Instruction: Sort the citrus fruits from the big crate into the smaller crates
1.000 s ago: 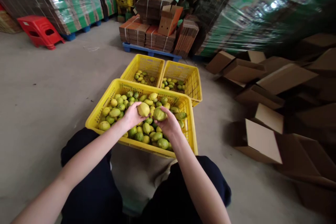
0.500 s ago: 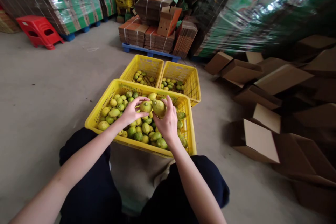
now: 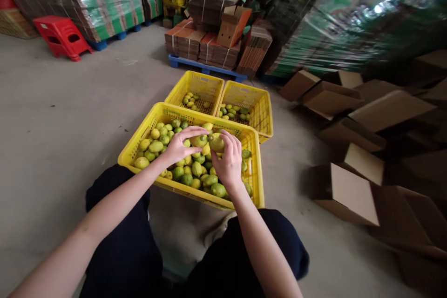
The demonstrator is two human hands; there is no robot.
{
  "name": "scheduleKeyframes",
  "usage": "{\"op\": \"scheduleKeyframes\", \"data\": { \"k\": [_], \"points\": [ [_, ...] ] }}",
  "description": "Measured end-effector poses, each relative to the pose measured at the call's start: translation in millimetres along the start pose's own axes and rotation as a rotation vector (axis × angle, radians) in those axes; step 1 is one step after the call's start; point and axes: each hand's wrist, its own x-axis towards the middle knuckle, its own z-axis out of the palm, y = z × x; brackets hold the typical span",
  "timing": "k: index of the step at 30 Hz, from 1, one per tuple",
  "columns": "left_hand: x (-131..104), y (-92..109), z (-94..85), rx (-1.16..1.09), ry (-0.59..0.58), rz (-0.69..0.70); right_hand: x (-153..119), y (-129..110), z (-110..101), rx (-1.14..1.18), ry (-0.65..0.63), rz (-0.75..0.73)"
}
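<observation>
My left hand [image 3: 181, 145] holds a yellow-green lemon [image 3: 199, 140] between thumb and fingers. Beside it, my right hand [image 3: 228, 158] is closed round another lemon [image 3: 216, 142]. Both fruits are held close together above a large yellow crate [image 3: 139, 136] full of green and yellow lemons. Behind this crate stand two smaller-looking yellow crates, one at the left [image 3: 195, 79] and one at the right [image 3: 260, 98], each with several lemons on its bottom.
Open cardboard boxes [image 3: 354, 193] lie on the floor at the right. A red stool [image 3: 63, 37] stands at the back left. Bundled flat cartons [image 3: 211, 11] rest on a blue pallet [image 3: 206, 67] beyond the crates. Wrapped green stacks [image 3: 104, 0] stand behind.
The view has shifted, so the scene sits slightly further right. Both hands still hold their lemons, and the right hand's fingers have bent further over its lemon.
</observation>
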Motion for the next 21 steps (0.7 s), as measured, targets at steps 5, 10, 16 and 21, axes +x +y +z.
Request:
{"op": "scheduleKeyframes", "data": {
  "k": [5,10,16,21],
  "points": [
    [-1.8,1.5,2.8,-0.025,0.023,-0.063,-0.2,-1.0,0.2,-0.036,-0.003,0.010],
    [-3.8,-0.1,4.4,-0.030,0.058,-0.150,1.5,-2.0,-0.5,-0.047,0.012,-0.021],
    [-6.4,0.7,6.2,0.114,0.087,-0.127,1.7,1.5,-1.4,-0.038,0.027,0.009],
    [-8.1,-0.2,5.8,0.171,0.099,-0.076,-2.7,3.3,-0.4,0.001,-0.049,0.097]
  ]
}}
